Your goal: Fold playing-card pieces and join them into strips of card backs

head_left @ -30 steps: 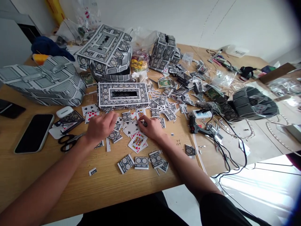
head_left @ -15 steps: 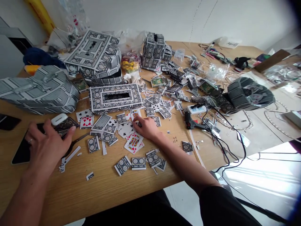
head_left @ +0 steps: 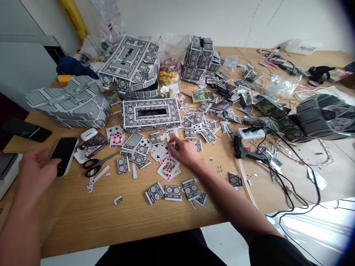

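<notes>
Wooden table (head_left: 83, 218) beneath, right hand (head_left: 185, 152) with grip narrow on a playing card (head_left: 171, 134), left hand (head_left: 36, 170) with grip wide beside a smartphone (head_left: 64, 156).

On my table (head_left: 83, 218), the scissors (head_left: 95, 165) lie just right of my phone (head_left: 64, 156). The slotted card-covered box (head_left: 151, 114) sits behind the loose playing cards (head_left: 168, 168). Right of those lies the glue gun (head_left: 245, 149), just before what looks like a power strip (head_left: 251, 133).

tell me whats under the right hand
The right hand sits over loose playing cards; one card shows past the fingertips, a face card lies below. What's under the palm is covered.
</notes>
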Available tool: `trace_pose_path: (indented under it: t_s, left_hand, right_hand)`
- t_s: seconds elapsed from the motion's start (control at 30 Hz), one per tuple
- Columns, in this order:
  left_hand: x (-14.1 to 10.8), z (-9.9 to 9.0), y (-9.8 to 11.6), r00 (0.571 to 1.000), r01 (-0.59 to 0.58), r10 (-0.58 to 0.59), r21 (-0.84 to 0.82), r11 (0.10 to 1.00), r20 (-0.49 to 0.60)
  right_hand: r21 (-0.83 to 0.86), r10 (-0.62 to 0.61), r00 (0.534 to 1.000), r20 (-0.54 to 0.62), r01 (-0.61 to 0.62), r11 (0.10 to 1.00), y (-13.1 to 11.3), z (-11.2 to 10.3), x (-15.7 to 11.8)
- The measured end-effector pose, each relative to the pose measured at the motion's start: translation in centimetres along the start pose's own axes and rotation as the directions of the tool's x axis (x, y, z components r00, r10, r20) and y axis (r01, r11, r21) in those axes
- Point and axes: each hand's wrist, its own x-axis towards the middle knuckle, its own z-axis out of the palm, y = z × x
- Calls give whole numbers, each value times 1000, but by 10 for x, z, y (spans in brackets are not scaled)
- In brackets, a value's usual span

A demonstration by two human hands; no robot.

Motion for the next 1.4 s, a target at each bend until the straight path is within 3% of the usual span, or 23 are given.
trace_pose_path:
  t_s: [0.03,0.13,0.27,0.37,0.53,0.7,1.2,1.4]
  left_hand:
    - [1,-2,-5,990,143,-141,-55,988,26]
    - [-7,-9,-8,958,285,-272,-185,940,93]
    - [-26,-12,-7,956,293,-275,-306,906,100]
    - [-30,-6,-12,960,272,-280,-337,901,25]
    - [-24,6,-26,971,199,-230,-313,929,-68]
    - [-26,7,-23,973,161,-203,-304,939,-113]
    - [-33,14,-30,970,81,-138,-267,960,-201]
    - [-39,14,-26,975,81,-137,-291,953,-177]
  right_hand:
    - [-2,1,1000,0,-1,1000,0,0,0]
    - [-4,-4,1000,0,4,1000,0,0,0]
    - [-6,11,1000,19,-11,1000,-1,-2,0]
    - [-11,26,999,29,-25,1000,-3,-4,0]
    - [-6,29,999,32,-29,1000,-5,-5,0]
    - [-4,30,999,28,-30,1000,-4,-5,0]
    - [8,22,1000,21,-22,1000,-4,-5,0]
    - [13,24,1000,0,-24,1000,-2,-3,0]
